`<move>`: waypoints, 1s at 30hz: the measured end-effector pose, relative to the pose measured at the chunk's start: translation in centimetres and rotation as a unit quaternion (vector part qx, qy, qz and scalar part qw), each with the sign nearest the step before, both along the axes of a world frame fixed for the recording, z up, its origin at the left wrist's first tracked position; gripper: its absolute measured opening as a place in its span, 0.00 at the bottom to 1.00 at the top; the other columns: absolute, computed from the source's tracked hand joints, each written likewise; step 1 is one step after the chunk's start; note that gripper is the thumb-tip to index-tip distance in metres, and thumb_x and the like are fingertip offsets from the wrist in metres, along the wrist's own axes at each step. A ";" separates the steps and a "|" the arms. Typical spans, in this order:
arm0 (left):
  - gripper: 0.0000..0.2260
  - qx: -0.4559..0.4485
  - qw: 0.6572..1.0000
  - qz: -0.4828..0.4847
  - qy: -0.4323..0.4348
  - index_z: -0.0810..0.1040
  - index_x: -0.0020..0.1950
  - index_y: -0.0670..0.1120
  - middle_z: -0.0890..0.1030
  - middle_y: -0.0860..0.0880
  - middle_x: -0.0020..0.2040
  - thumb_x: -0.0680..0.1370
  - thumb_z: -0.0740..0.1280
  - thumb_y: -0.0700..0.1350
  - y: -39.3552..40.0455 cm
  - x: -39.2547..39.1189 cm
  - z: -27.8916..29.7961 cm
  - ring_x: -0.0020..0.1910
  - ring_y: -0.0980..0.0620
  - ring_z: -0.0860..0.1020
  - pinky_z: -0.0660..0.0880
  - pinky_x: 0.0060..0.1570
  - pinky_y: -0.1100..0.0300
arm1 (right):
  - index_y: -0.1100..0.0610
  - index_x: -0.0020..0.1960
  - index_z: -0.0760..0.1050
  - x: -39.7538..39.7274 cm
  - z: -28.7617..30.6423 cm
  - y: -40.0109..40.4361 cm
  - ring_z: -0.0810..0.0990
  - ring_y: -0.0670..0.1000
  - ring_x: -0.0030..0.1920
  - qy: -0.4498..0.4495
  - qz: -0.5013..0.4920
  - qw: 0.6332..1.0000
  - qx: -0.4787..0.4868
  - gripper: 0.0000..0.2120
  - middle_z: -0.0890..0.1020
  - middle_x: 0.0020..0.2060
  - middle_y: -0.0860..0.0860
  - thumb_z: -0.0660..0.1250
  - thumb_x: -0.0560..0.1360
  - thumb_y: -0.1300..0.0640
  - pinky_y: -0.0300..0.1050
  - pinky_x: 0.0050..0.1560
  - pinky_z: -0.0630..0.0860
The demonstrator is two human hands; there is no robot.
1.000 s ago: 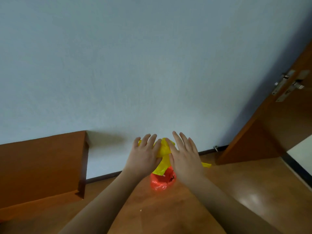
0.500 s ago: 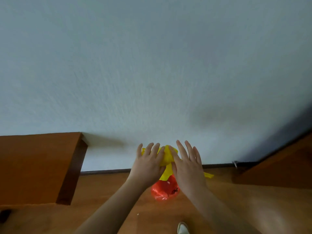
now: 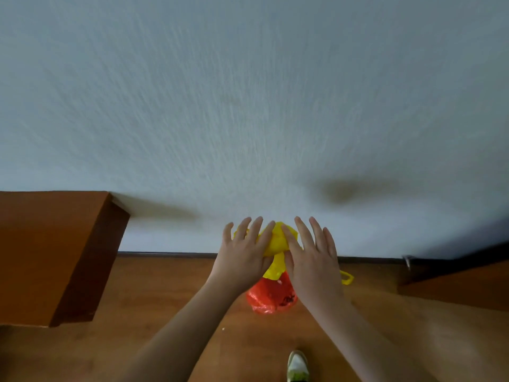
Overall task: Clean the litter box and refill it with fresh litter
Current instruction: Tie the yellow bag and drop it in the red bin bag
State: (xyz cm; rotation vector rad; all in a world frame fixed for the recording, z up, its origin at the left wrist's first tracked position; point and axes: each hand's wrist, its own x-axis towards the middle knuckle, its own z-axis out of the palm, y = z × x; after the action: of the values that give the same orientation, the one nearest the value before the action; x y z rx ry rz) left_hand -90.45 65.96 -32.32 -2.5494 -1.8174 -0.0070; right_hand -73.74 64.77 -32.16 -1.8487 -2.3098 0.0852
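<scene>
A yellow plastic bag (image 3: pixel 278 239) is bunched between my two hands, in front of the wall and above the floor. My left hand (image 3: pixel 243 257) holds its left side and my right hand (image 3: pixel 314 260) its right side, with the long fingers spread and straight. The thumbs are hidden under the plastic. A red plastic bag (image 3: pixel 271 297) with dark contents hangs below the yellow one, between my wrists. A yellow handle loop (image 3: pixel 347 278) sticks out to the right of my right hand. No litter box is in view.
A brown wooden cabinet (image 3: pixel 49 252) stands at the left against the pale wall (image 3: pixel 248 106). A wooden door (image 3: pixel 454 285) edges in at the right with a doorstop (image 3: pixel 407 260) by the skirting. My shoe (image 3: pixel 297 365) stands on the wooden floor (image 3: pixel 165 293).
The view has swung left and downward, so the door with its handle slid off to the right and my shoe came into view. Both hands keep the same hold on the bags.
</scene>
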 end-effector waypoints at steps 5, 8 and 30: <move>0.27 -0.004 1.000 0.015 -0.028 0.63 0.76 0.50 0.70 0.45 0.72 0.79 0.54 0.59 1.6 0.1 -6.7 0.71 0.41 0.68 0.68 0.64 0.38 | 0.50 0.70 0.69 0.0 -6.3 1.8 0.63 0.59 0.73 0.001 -0.001 1.000 0.004 0.22 0.70 0.71 0.53 0.49 0.80 0.48 0.60 0.72 0.61; 0.27 -0.010 0.999 0.022 -0.022 0.62 0.77 0.50 0.68 0.44 0.73 0.79 0.54 0.59 1.6 0.2 -11.1 0.73 0.40 0.65 0.66 0.66 0.37 | 0.51 0.71 0.69 -0.1 -10.7 2.0 0.63 0.59 0.73 0.001 0.008 1.000 -0.006 0.23 0.70 0.71 0.54 0.48 0.80 0.48 0.60 0.72 0.61; 0.26 -0.080 0.997 0.015 -0.014 0.59 0.76 0.52 0.65 0.43 0.75 0.80 0.48 0.61 1.1 -0.5 -49.6 0.76 0.40 0.59 0.58 0.73 0.40 | 0.50 0.73 0.66 0.6 -47.8 2.5 0.61 0.57 0.74 -0.059 0.070 0.993 -0.070 0.23 0.67 0.72 0.54 0.51 0.80 0.48 0.57 0.73 0.58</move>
State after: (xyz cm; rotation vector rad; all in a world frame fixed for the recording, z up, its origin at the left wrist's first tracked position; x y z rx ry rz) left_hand -90.98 67.04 -81.89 -2.6382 -1.9423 0.1089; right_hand -73.17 67.29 -79.94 -1.7975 -2.5745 0.1656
